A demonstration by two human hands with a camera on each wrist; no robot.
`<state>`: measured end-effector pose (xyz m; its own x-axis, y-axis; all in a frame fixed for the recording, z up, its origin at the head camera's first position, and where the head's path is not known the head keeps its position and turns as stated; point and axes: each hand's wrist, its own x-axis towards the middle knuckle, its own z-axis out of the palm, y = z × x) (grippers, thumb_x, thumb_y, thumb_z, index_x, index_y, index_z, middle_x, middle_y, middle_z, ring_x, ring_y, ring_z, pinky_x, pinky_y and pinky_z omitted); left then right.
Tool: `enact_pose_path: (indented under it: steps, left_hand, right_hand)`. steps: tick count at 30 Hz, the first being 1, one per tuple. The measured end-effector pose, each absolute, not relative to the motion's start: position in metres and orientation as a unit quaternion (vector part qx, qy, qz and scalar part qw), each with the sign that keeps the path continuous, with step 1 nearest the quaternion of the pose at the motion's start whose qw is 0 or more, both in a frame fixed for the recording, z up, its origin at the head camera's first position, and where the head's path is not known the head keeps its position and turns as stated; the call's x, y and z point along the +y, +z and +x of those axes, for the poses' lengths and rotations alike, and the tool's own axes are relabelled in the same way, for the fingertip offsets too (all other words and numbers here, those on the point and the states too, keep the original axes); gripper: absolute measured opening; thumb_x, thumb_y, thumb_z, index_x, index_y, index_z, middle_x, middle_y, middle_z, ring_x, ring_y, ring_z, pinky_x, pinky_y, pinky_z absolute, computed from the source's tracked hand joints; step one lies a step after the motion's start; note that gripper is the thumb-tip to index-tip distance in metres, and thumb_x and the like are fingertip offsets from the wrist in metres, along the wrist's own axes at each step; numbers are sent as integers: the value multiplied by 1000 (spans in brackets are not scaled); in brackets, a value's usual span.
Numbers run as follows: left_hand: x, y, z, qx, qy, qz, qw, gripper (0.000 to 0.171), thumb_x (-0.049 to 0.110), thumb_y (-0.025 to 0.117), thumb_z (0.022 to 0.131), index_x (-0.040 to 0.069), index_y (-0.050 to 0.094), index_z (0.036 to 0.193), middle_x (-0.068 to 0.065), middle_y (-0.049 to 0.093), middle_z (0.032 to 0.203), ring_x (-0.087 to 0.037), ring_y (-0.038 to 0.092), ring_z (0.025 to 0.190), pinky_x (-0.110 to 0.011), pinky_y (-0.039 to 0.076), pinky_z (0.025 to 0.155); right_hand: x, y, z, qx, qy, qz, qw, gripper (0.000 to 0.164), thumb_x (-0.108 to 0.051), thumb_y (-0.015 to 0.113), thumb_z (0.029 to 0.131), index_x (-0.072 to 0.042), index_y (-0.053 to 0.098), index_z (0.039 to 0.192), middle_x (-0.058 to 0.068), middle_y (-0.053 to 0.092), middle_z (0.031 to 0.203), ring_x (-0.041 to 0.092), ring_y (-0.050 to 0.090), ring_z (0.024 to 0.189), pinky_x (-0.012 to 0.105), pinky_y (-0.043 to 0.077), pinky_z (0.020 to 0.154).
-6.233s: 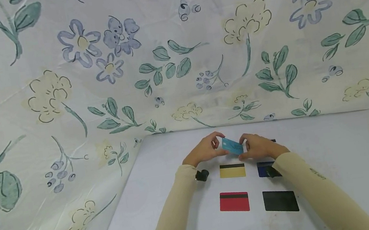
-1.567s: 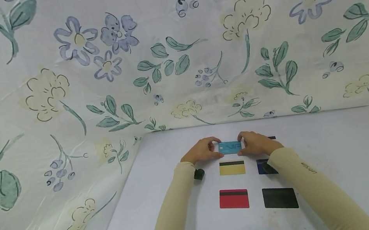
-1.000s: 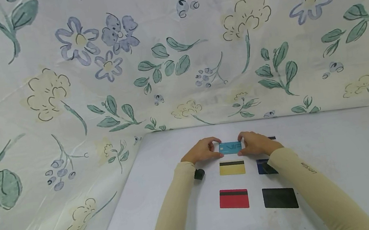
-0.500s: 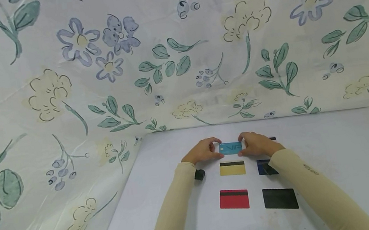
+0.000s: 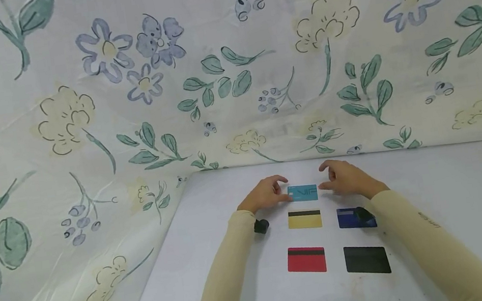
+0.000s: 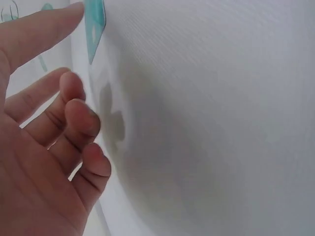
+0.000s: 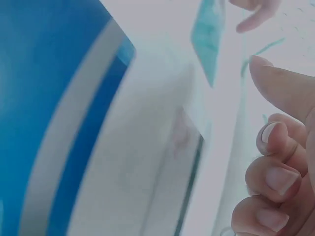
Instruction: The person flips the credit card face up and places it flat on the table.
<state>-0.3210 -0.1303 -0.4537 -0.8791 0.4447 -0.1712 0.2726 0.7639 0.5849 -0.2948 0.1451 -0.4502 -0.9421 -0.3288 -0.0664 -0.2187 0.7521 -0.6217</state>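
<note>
A teal card (image 5: 303, 193) with large lettering lies flat at the far middle of the white table. My left hand (image 5: 265, 193) is at its left end, the thumb tip right at the card's edge and the other fingers loosely curled. In the left wrist view, the fingers (image 6: 81, 118) hold nothing and a corner of the teal card shows above. My right hand (image 5: 347, 177) is a little right of the card, thumb and index finger spread apart. Between these fingers nothing shows. In the right wrist view, a gap separates the thumb (image 7: 280, 88) from the teal card (image 7: 209, 42).
Nearer on the table (image 5: 464, 222) lie a yellow card (image 5: 305, 220), a blue card (image 5: 348, 220), a red card (image 5: 306, 260) and a black card (image 5: 367, 259). A pale card (image 7: 172, 167) with a dark stripe shows in the right wrist view. Floral cloth (image 5: 229, 70) hangs behind.
Both hands held the teal card, first tilted, then flat on the table. Now the right hand has let go and moved right, and the left fingers have loosened from it.
</note>
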Motion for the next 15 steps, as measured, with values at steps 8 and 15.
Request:
enact_pose_path:
  steps: [8,15]
  left_hand:
    - [-121,-444,-320,916,306,222,136,51,29,77,93,10,61,137,0,55,87,-14,51,78,-25,41,67]
    - [-105,-438,-319,910,303,259,115,51,31,75,95,6,61,138,2,53,86,-12,49,76,-23,40,67]
  right_hand:
    - [173,-446,-290,929,-335,-145,57,57,-30,78,93,1,58,137,9,57,93,21,53,83,31,44,70]
    - [197,-448,-284,927,-343,-144,39,56,-29,79,92,3,59,134,7,54,88,20,51,80,29,42,63]
